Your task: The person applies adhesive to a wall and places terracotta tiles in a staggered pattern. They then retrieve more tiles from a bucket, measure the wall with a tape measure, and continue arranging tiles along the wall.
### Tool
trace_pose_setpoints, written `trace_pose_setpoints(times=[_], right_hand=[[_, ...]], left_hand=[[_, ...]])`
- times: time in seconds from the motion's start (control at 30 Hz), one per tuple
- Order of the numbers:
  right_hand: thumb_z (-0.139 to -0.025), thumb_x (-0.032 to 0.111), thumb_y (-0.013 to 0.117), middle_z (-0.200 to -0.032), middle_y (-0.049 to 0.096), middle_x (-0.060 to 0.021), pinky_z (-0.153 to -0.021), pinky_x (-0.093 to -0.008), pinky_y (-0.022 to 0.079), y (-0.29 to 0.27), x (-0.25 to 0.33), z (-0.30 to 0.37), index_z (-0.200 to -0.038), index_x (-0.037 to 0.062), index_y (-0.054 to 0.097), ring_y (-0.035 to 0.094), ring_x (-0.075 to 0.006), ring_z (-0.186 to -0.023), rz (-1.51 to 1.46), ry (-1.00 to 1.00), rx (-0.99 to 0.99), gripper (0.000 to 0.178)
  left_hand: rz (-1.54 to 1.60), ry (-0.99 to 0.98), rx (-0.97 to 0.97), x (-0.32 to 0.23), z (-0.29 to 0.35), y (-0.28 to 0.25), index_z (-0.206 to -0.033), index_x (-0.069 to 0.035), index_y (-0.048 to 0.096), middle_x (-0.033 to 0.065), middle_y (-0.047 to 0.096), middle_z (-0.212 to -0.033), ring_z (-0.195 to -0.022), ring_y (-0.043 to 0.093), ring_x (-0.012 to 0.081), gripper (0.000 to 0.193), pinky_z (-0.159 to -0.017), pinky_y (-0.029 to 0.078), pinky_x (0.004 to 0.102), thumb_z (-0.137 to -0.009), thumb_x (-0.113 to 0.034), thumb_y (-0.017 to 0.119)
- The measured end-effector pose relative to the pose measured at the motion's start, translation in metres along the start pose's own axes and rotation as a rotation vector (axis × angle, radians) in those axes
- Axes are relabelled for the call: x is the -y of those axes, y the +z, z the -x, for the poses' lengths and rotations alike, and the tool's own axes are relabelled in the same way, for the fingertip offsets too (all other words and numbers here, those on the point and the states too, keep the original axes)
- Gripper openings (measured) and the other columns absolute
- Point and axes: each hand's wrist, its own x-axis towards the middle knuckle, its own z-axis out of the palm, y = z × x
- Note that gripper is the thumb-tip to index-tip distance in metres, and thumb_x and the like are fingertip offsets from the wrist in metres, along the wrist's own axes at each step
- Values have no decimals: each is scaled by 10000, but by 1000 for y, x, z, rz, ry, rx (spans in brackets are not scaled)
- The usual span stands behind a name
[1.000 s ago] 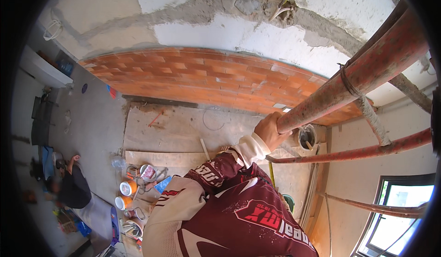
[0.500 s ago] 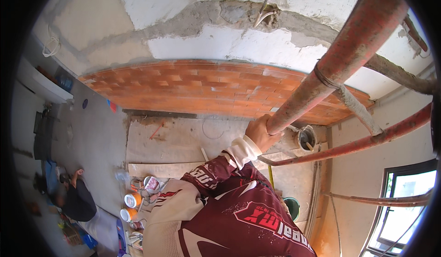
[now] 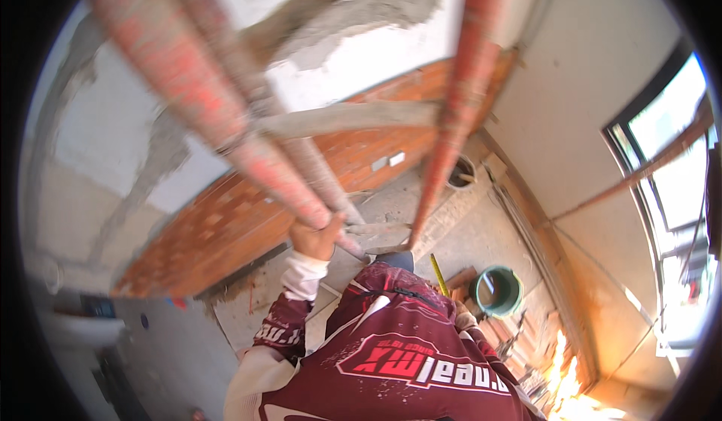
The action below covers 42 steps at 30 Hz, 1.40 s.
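My left hand (image 3: 316, 242), in a maroon sleeve with a white cuff, is closed round the lower part of a worn red scaffold pole (image 3: 271, 173). Beside it run a second pole (image 3: 320, 165) and, to the right, another red pole (image 3: 449, 135), joined by a crossbar (image 3: 350, 118). Low at my right side, my right hand (image 3: 465, 319) is partly hidden by my shirt. A narrow yellow strip, like a tape measure blade (image 3: 439, 274), sticks up from it; its fingers show only in part. Just right of that hand stands a green bucket (image 3: 497, 291).
Orange brick-like tiles (image 3: 218, 221) cover the lower wall, with patched plaster above. A mortar bucket (image 3: 460, 174) stands near the far corner. Long boards (image 3: 519, 214) lie along the right wall, below a black-framed window (image 3: 650, 165). Bright sunlight falls at lower right.
My view has swung right, bringing more scaffold poles, the green bucket and the window wall into sight. The left hand still grips a red pole. The person on the left has left the view.
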Motion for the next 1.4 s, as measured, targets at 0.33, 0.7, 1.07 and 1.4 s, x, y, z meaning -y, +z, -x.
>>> trace_pose_setpoints(times=[0.33, 0.7, 1.07, 1.4], right_hand=[[-730, 474, 738, -1084, 671, -208, -923, -388, 477, 79, -97, -19, -1184, 121, 606, 633, -335, -1082, -386, 319, -133, 590], [-683, 352, 784, -1198, 641, -185, -978, -378, 471, -38, -36, 0, -1293, 104, 559, 613, -311, -1122, -390, 470, -139, 696], [-666, 406, 802, -1235, 620, -182, -1022, -416, 442, -200, -27, -101, -1327, 149, 541, 561, -356, -1189, -78, 372, 88, 756], [-674, 400, 778, -1261, 553, -250, -1003, -448, 456, -392, -58, -200, -1337, 200, 511, 543, -416, -1168, -58, 351, -155, 742]], left_hand=[[14, -60, -62, 2, -1, 29, -1063, 58, 601, 137, 649, -1030, -929, 612, 220, 380, -839, 485, 362, -775, -119, 774], [-82, -97, -131, 32, -3, 7, -1277, 65, 485, 172, 538, -1271, -1095, 567, 238, 547, -930, 480, 370, -790, -19, 719], [-357, -176, -541, 43, 24, 40, -1214, 18, 557, 129, 625, -1113, -1005, 602, 233, 398, -879, 498, 363, -838, -61, 661], [-470, -511, -404, 86, 68, 107, -1156, -8, 591, 107, 642, -1045, -936, 614, 230, 323, -823, 508, 358, -853, -103, 654]])
